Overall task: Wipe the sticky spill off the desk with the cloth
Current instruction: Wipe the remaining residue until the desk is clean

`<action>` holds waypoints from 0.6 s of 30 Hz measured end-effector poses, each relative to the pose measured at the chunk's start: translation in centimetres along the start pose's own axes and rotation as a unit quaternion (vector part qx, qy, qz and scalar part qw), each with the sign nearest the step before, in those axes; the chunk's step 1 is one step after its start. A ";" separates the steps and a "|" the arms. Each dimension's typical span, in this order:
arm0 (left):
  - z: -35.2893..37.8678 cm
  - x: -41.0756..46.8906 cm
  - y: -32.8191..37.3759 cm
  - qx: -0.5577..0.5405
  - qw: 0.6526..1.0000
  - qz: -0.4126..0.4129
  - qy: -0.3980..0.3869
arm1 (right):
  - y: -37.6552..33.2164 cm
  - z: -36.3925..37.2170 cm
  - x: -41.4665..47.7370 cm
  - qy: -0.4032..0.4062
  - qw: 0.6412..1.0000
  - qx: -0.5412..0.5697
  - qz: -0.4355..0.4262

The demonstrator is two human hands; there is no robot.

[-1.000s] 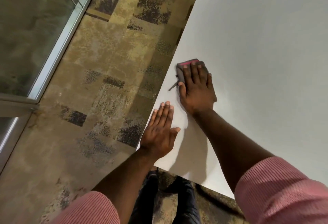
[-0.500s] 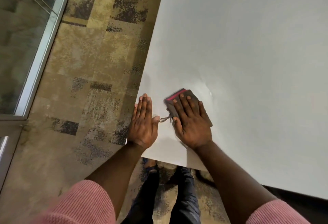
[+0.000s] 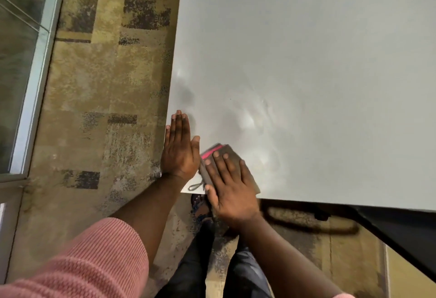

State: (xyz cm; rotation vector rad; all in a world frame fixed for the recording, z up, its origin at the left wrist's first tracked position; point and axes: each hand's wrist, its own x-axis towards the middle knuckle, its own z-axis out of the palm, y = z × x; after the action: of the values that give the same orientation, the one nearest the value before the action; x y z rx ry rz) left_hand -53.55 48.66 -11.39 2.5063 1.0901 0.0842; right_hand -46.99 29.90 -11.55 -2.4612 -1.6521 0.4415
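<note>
A folded dark grey cloth (image 3: 227, 151) with a pink edge lies flat at the near left corner of the white desk (image 3: 318, 61). My right hand (image 3: 232, 188) presses down on the cloth with fingers spread, covering most of it. A small loop tag of the cloth sticks out by the desk's front edge. My left hand (image 3: 180, 149) rests flat on the desk's left edge, right beside the cloth, holding nothing. Faint shiny wet smears (image 3: 254, 118) show on the desk beyond the cloth.
Patterned brown carpet (image 3: 106, 85) covers the floor left of the desk. A glass panel with a metal frame (image 3: 35, 73) runs along the far left. My legs and shoes (image 3: 200, 208) stand below the desk's front edge.
My right hand has dragged the cloth toward me, down to the desk's near left corner. My left hand slid along the left edge and now sits next to the cloth.
</note>
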 end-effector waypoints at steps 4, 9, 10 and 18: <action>-0.2 -0.1 0.2 -0.005 1.000 -0.001 0.006 | 3.0 -0.7 -2.9 0.004 1.000 -0.022 -0.021; -0.1 -0.2 0.4 -0.004 1.000 -0.004 0.008 | 9.5 -3.0 -4.7 -0.016 0.997 -0.054 0.051; -0.2 -0.2 0.4 -0.002 1.000 -0.005 0.005 | 10.6 -3.4 -4.6 -0.019 0.996 -0.053 0.064; -1.4 -0.9 2.0 0.012 1.000 0.003 -0.002 | 9.6 -4.6 2.9 -0.035 0.999 -0.025 0.024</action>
State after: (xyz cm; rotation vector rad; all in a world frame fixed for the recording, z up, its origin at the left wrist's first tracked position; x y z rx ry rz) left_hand -53.08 47.31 -9.20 2.5299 1.0874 0.0693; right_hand -36.11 29.06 -10.35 -2.5547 -1.6531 0.5050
